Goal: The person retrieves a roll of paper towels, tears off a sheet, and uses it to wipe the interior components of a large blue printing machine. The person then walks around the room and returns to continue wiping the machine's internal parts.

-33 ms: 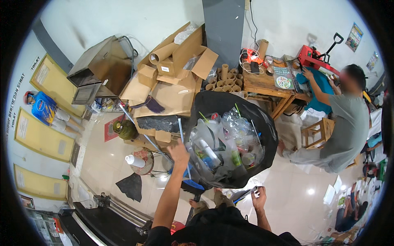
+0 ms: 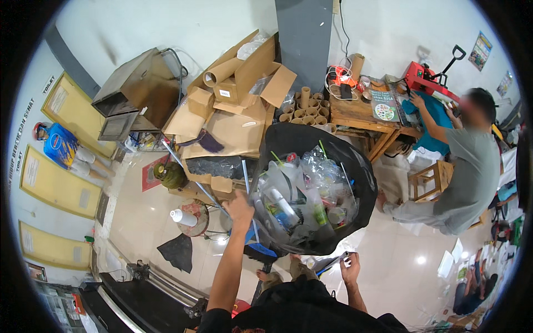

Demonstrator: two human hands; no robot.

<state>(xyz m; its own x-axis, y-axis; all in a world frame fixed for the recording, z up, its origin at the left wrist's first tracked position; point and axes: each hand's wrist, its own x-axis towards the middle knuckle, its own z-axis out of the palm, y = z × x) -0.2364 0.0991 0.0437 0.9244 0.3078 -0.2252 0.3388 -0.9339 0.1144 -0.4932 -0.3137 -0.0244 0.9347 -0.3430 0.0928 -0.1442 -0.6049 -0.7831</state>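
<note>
Beside a pale-blue broom handle [image 2: 248, 186], my left hand [image 2: 239, 210] is raised with its fingers apart and seems to hold nothing. The blue broom head [image 2: 261, 250] with dark bristles is low beside the bag. My right hand [image 2: 350, 267], near my legs, is closed round the end of a thin grey pole [image 2: 333, 262]; its lower part shows blue and I cannot make out its kind. In front of me stands a large black rubbish bag [image 2: 355, 222], wide at the mouth. Clear plastic waste [image 2: 322, 172], cups and a white bottle [image 2: 283, 205] fill it.
Cardboard boxes [image 2: 244, 77] and tubes [image 2: 305, 114] are piled ahead. A round stool [image 2: 194, 213] carries a white bottle, near a green gas cylinder [image 2: 171, 175]. On the right a person [image 2: 469, 166] works at a wooden table [image 2: 355, 114]. Another person [image 2: 66, 147] stands far left.
My left hand has shifted very slightly left, a little away from the broom handle. My right hand and the bag look the same.
</note>
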